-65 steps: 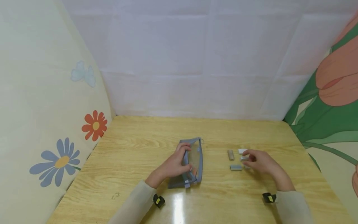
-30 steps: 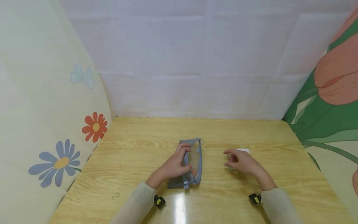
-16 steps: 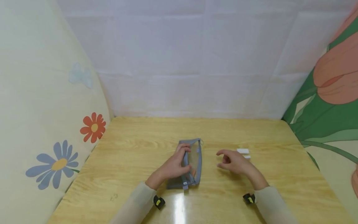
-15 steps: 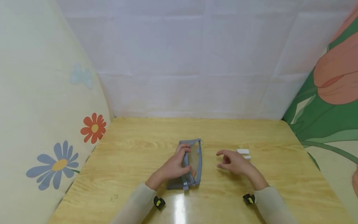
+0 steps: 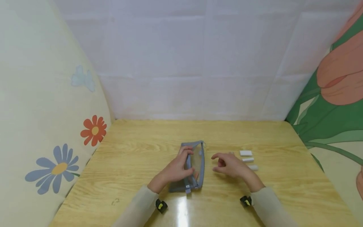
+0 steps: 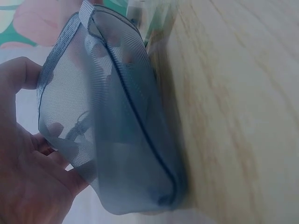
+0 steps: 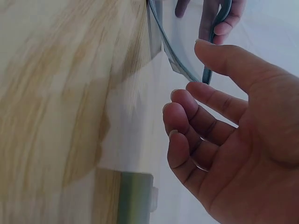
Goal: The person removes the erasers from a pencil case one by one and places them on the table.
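Note:
A blue-grey mesh zip pouch (image 5: 202, 170) lies on the table with its mouth spread. My left hand (image 5: 175, 167) grips its near side, the fingers curled over the rim and the thumb at the opening. An orange piece (image 5: 196, 175) shows inside the pouch. My right hand (image 5: 231, 165) hovers right of the pouch, fingers loosely bent and thumb apart; the right wrist view shows nothing between them. Behind it lie small eraser-like blocks: a white one (image 5: 245, 153), a narrow one (image 5: 248, 160) and a rounded pale one (image 5: 253, 167).
In the right wrist view a green-banded block (image 7: 135, 198) stands on the table below my fingers. Past my right hand a small brownish tip (image 5: 231, 153) peeks out. The wood-grain table (image 5: 136, 135) ends at a white cloth backdrop (image 5: 158, 94).
My right hand has moved left from the small blocks towards the pouch, uncovering the pale blocks on the right. My left hand keeps its grip on the pouch.

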The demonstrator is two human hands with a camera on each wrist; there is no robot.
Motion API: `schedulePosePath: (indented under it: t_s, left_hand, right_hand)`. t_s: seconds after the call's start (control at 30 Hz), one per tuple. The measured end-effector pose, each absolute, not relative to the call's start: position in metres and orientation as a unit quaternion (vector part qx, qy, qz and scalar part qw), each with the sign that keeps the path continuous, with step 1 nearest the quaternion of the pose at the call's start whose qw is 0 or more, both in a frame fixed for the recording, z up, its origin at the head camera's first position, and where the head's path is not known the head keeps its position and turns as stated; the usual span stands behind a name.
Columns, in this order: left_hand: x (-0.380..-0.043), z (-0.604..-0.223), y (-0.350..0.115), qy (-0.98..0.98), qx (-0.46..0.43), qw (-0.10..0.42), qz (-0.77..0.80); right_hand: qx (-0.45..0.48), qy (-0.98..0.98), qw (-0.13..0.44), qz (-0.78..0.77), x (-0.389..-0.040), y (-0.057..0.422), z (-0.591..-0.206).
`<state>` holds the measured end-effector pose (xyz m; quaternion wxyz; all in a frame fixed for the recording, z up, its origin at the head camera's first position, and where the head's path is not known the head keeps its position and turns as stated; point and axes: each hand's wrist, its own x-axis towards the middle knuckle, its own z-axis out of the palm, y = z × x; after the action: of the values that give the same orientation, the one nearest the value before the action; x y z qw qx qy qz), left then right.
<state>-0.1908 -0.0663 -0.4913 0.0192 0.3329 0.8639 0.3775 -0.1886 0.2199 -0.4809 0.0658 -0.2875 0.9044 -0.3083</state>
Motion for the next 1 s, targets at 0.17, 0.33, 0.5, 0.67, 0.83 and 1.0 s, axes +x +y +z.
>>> schedulePosePath:
  t_s: [0.17, 0.33, 0.5, 0.67, 0.83, 1.0]
  left_hand:
    - [-0.192, -0.490, -0.066, 0.862, 0.332, 0.019, 0.383]
    - [-0.193, -0.491, -0.066, 0.862, 0.330, 0.021, 0.384]
    - [-0.194, -0.493, -0.065, 0.861, 0.330, 0.021, 0.387]
    - [-0.194, -0.491, -0.065, 0.862, 0.324, 0.024, 0.388]
    - [-0.192, -0.490, -0.065, 0.866, 0.319, 0.024, 0.384]
    - [-0.188, -0.491, -0.065, 0.865, 0.321, 0.025, 0.385]
  right_hand:
    - [-0.295, 0.901, 0.069, -0.311, -0.189, 0.210, -0.478]
    - [-0.302, 0.900, 0.063, -0.308, -0.188, 0.203, -0.477]
    - [-0.300, 0.897, 0.066, -0.318, -0.187, 0.198, -0.477]
    - [-0.297, 0.897, 0.077, -0.319, -0.187, 0.192, -0.477]
    - [-0.296, 0.898, 0.086, -0.314, -0.186, 0.187, -0.478]
    - [-0.310, 0.891, 0.089, -0.320, -0.184, 0.182, -0.483]
